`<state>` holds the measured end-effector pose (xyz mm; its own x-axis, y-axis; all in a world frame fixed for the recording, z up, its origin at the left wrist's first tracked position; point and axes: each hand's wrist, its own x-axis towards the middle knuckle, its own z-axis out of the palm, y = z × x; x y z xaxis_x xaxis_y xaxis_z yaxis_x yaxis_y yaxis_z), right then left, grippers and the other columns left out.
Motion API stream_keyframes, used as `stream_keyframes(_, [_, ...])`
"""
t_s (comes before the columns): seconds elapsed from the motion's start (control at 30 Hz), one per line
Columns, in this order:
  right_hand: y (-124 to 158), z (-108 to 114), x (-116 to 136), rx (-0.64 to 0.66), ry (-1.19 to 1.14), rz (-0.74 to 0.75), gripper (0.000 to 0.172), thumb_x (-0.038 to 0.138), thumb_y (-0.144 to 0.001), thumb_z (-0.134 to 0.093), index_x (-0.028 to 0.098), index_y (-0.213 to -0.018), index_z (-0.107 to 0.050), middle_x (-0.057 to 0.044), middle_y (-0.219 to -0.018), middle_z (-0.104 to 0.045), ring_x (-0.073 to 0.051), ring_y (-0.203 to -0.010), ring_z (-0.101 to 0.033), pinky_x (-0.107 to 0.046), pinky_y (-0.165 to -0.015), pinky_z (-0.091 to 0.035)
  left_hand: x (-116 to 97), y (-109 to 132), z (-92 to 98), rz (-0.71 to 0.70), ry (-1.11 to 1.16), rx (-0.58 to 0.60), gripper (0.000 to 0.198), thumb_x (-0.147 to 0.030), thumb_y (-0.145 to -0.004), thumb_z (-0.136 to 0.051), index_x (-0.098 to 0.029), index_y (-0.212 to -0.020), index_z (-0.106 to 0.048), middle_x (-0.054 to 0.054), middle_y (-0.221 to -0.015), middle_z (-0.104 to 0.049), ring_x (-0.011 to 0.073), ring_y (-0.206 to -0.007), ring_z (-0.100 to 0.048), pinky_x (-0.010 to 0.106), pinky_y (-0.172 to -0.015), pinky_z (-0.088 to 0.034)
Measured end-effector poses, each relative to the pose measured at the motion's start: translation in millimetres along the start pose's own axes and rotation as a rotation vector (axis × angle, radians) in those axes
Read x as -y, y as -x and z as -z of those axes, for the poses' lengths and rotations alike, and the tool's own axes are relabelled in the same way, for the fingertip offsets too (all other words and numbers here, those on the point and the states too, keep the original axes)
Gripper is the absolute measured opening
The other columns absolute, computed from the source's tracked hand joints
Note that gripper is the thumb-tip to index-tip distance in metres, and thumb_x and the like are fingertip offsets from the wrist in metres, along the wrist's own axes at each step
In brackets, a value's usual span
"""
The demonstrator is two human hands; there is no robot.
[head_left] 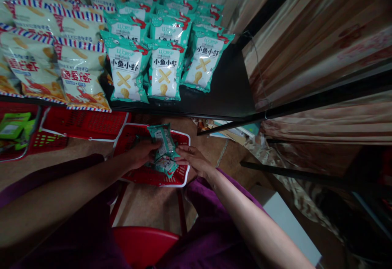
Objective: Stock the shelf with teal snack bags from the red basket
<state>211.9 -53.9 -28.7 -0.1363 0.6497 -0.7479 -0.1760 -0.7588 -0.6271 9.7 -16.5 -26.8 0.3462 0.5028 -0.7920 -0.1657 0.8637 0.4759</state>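
Observation:
A teal snack bag (164, 140) is held over a red shopping basket (143, 177) with a white rim. My left hand (146, 153) grips its left side, thumb on top. From the right, the fingers of my right hand (193, 158) close on its lower right edge; their undersides are hidden. Beneath lies another teal snack bag (166, 166) inside the basket. Above the hands, teal-and-white snack bags (165, 71) stand in rows on a black shelf (226, 85).
Left on the shelf are rows of cream snack bags (81, 73) with striped tops. Below them sit a second red basket (85, 124) and one with green packets (15, 126). Black rack bars (294, 97) and a curtain (306, 28) are on the right. A red stool (143, 246) stands below.

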Motion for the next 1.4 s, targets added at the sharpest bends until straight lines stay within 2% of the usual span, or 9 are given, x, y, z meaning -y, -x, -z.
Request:
stream_keyframes(0.2, [-0.4,-6.2,-3.7,0.022,-0.038,-0.017,0.032,0.03,-0.06,-0.083,0.017,-0.084,-0.066,-0.001,-0.064,-0.069,-0.012,-0.058,-0.065,-0.024,-0.061,-0.056,0.4,0.2,-4.5,0.0,0.059,0.021,0.017,-0.027,-0.074,-0.07,-0.016,-0.08,-0.06,0.002,-0.07,-0.065,0.0159,-0.061,-0.061,0.031,-0.059,-0.052])
stream_keyframes(0.4, [-1.1,-9.5,-6.9,0.027,-0.133,-0.022,0.033,0.02,-0.05,-0.086,0.018,-0.077,-0.067,0.001,-0.065,-0.068,-0.012,-0.056,-0.063,-0.026,-0.057,-0.055,-1.1,2.5,-7.5,0.012,0.094,0.038,0.023,-0.028,-0.068,-0.075,-0.014,-0.081,-0.062,0.004,-0.073,-0.067,0.0162,-0.062,-0.061,0.03,-0.058,-0.05])
stream_keyframes(0.5, [0.6,-9.4,-5.0,0.064,-0.141,-0.003,0.037,0.016,-0.047,-0.085,0.019,-0.08,-0.067,0.002,-0.067,-0.068,-0.012,-0.058,-0.063,-0.025,-0.059,-0.054,-1.9,2.8,-8.1,0.029,0.114,0.015,0.019,-0.027,-0.072,-0.071,-0.015,-0.083,-0.063,0.004,-0.074,-0.068,0.0168,-0.063,-0.062,0.031,-0.059,-0.05])
stream_keyframes(0.63, [4.1,-11.9,0.0,0.117,-0.04,0.022,0.035,0.021,-0.05,-0.083,0.018,-0.079,-0.066,0.003,-0.067,-0.068,-0.011,-0.055,-0.06,-0.023,-0.055,-0.05,-2.6,2.9,-8.3,0.063,0.128,-0.008,0.014,-0.027,-0.077,-0.066,-0.015,-0.084,-0.064,0.004,-0.072,-0.068,0.0174,-0.064,-0.062,0.032,-0.061,-0.051])
stream_keyframes(0.73, [5.1,-14.0,1.7,0.094,0.005,0.048,0.034,0.026,-0.052,-0.082,0.017,-0.079,-0.064,0.003,-0.065,-0.067,-0.01,-0.052,-0.058,-0.022,-0.052,-0.047,-2.9,3.3,-8.9,0.072,0.131,-0.008,0.017,-0.029,-0.076,-0.066,-0.014,-0.084,-0.065,0.006,-0.074,-0.068,0.0177,-0.063,-0.062,0.032,-0.06,-0.051])
stream_keyframes(0.8, [4.8,-14.6,1.8,0.068,0.011,0.073,0.033,0.026,-0.053,-0.08,0.018,-0.08,-0.063,0.003,-0.063,-0.065,-0.01,-0.053,-0.057,-0.021,-0.052,-0.047,-3.0,4.5,-10.3,0.049,0.135,0.019,0.021,-0.031,-0.075,-0.068,-0.014,-0.088,-0.065,0.007,-0.08,-0.07,0.0175,-0.067,-0.063,0.031,-0.062,-0.05])
stream_keyframes(0.97, [5.8,-15.9,3.8,0.002,-0.063,0.098,0.032,0.023,-0.056,-0.076,0.02,-0.086,-0.063,0.004,-0.068,-0.066,-0.01,-0.056,-0.06,-0.021,-0.056,-0.05,-1.5,10.7,-15.8,-0.07,0.047,0.21,0.04,-0.037,-0.066,-0.078,-0.015,-0.097,-0.066,0.009,-0.1,-0.069,0.0181,-0.081,-0.063,0.03,-0.072,-0.049])
stream_keyframes(1.17, [7.5,-18.2,4.2,0.003,-0.162,0.046,0.03,0.015,-0.055,-0.074,0.02,-0.082,-0.063,0.004,-0.064,-0.066,-0.01,-0.054,-0.061,-0.019,-0.055,-0.053,1.5,12.6,-15.3,-0.078,-0.089,0.109,0.05,-0.04,-0.061,-0.08,-0.016,-0.101,-0.065,0.01,-0.106,-0.067,0.02,-0.085,-0.062,0.034,-0.074,-0.049])
stream_keyframes(1.4, [3.6,-23.2,-2.5,-0.001,-0.256,-0.024,0.037,0.014,-0.059,-0.08,0.018,-0.09,-0.061,0.0,-0.074,-0.071,-0.014,-0.063,-0.069,-0.025,-0.061,-0.061,4.6,11.4,-15.6,-0.115,-0.152,0.08,0.049,-0.046,-0.06,-0.078,-0.016,-0.096,-0.065,0.01,-0.101,-0.069,0.0208,-0.084,-0.063,0.033,-0.071,-0.048])
